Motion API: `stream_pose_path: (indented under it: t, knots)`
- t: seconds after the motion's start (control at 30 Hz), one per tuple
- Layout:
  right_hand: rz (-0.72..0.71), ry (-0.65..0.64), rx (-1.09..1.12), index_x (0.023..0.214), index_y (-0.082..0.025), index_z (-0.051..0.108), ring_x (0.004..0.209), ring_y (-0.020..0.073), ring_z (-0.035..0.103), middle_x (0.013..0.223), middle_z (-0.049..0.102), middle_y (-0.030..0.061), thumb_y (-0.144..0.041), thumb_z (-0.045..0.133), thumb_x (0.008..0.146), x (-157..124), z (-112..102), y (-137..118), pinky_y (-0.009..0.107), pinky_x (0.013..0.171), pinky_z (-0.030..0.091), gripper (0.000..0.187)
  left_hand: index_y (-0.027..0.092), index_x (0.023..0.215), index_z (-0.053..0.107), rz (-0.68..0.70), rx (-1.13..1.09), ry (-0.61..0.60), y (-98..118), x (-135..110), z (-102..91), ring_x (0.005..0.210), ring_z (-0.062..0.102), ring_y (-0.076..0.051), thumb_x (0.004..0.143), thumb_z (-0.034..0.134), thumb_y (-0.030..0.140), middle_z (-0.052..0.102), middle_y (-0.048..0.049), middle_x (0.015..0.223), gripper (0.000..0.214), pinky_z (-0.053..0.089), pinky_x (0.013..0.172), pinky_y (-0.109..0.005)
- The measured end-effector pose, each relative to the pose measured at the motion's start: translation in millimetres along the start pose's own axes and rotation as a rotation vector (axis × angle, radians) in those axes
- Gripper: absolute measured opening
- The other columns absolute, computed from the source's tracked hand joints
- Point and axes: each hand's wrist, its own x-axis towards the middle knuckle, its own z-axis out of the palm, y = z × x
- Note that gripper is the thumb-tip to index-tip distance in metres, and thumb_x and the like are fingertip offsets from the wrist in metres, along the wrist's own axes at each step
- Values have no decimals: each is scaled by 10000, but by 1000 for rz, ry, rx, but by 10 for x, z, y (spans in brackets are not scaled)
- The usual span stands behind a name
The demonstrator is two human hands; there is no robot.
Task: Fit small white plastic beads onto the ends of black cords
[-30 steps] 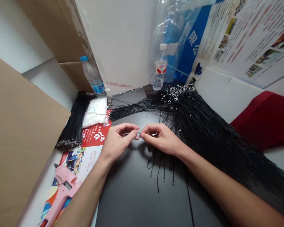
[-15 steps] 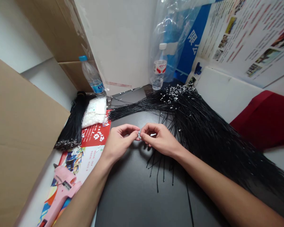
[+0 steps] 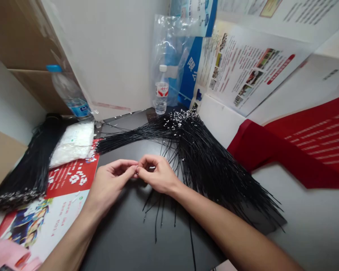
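My left hand [image 3: 113, 185] and my right hand [image 3: 158, 174] meet fingertip to fingertip above the dark table [image 3: 124, 233]. Thumb and forefinger of each hand are pinched together. Whatever lies between the tips is too small and covered to name. Just right of my right hand spreads a large heap of thin black wires [image 3: 211, 165], with small white pieces [image 3: 180, 118] scattered on its far end. A narrower bundle of black wires [image 3: 127, 136] runs leftward behind my hands. Several loose strands hang forward beneath my right wrist.
To the left are a clear bag of white pieces [image 3: 73, 143], another black wire bundle [image 3: 31, 165] and a printed sheet [image 3: 70, 210]. The pink glue gun [image 3: 11, 254] is cut off at the lower left. Behind stand two water bottles [image 3: 161, 92]. Red cloth [image 3: 257, 146] lies right.
The head view has swung right, so everything sits further left in the picture. My fingertips, slightly apart before, now touch. The small pale bit between them no longer shows clearly.
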Motion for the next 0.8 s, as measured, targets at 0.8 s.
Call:
stream_pose_path:
  t: [0.8]
  knots:
    - [330, 330, -1391, 1167, 4, 665, 1102, 369, 647, 1155, 663, 302, -303, 528, 947, 1210, -1773, -710, 413, 882, 504, 402, 165, 1393, 538, 453, 746, -405, -120, -118, 89, 1467, 310, -376, 905, 524, 497, 432, -192, 1544, 590, 233, 1165, -660]
